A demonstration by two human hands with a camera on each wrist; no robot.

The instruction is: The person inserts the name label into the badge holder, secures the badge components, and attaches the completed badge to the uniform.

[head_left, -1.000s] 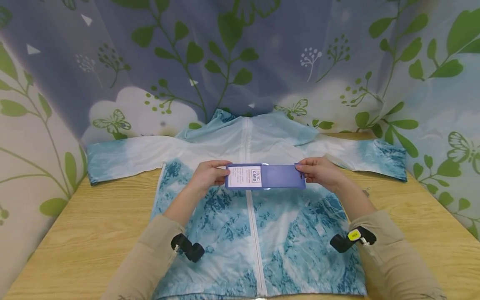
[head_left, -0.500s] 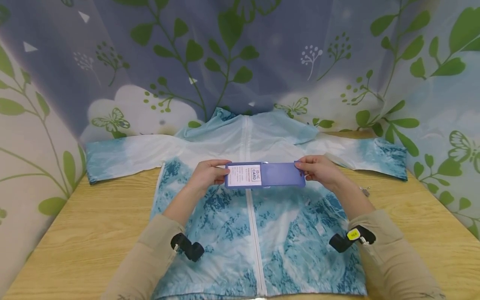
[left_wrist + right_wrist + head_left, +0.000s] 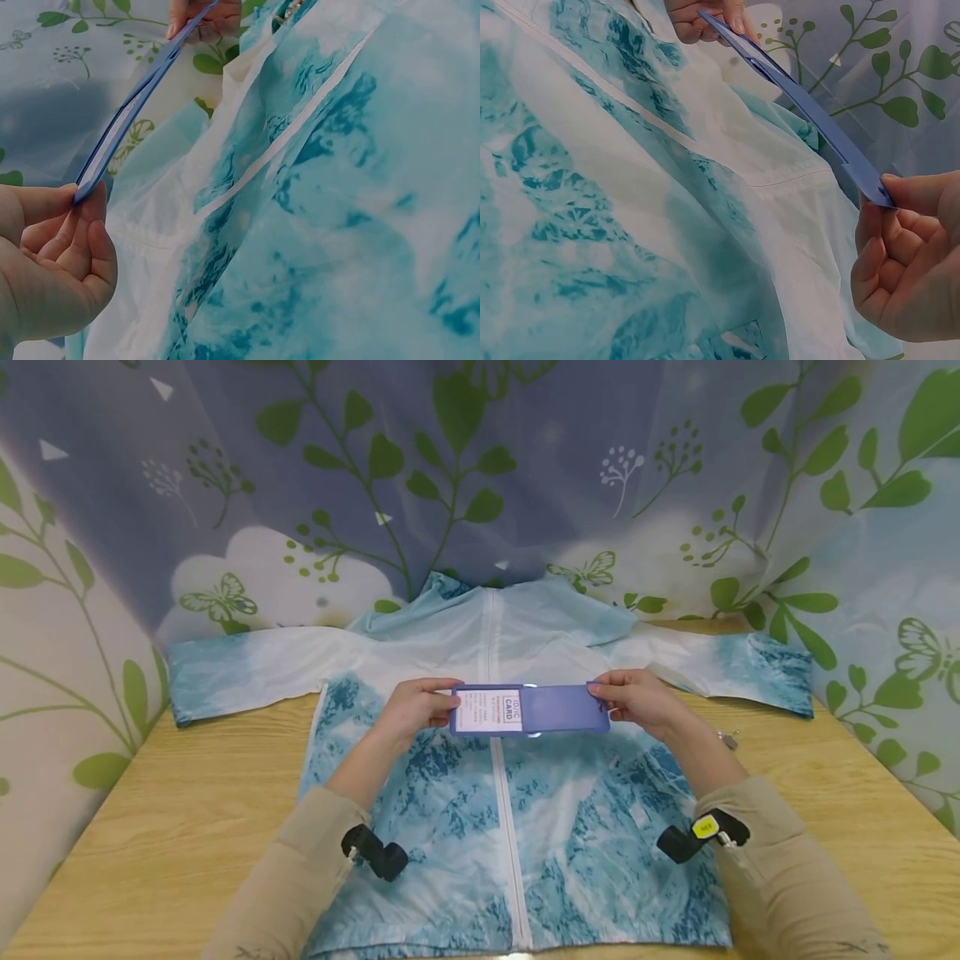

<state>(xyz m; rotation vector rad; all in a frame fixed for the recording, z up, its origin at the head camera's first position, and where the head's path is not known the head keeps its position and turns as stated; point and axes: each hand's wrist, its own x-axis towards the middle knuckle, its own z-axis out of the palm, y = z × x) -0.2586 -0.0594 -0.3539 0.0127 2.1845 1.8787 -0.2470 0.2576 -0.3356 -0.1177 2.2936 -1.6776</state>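
Both hands hold up a blue-purple card holder (image 3: 564,708) above the jacket, stretched out lengthwise between them. A white insert printed "ID/IC CARD" (image 3: 489,709) shows in its left half; the right half is plain blue. My left hand (image 3: 414,714) pinches the left end between thumb and fingers, as the left wrist view shows with the holder (image 3: 124,116) almost edge-on. At the other end, my right hand (image 3: 637,700) pinches the corner, thumb on top. Beneath lies a blue and white zip jacket (image 3: 450,827), spread flat with both sleeves out.
The jacket covers much of a wooden table (image 3: 187,810). A small metal item, perhaps keys (image 3: 728,740), lies right of the jacket beside my right forearm. Leaf-patterned curtains (image 3: 540,468) stand behind and at both sides. Each sleeved wrist carries a black camera mount (image 3: 375,853).
Both hands keep their pinch on the card holder, which hardly moves. The head view shifts slightly, and more of the small metal item shows past the right forearm.
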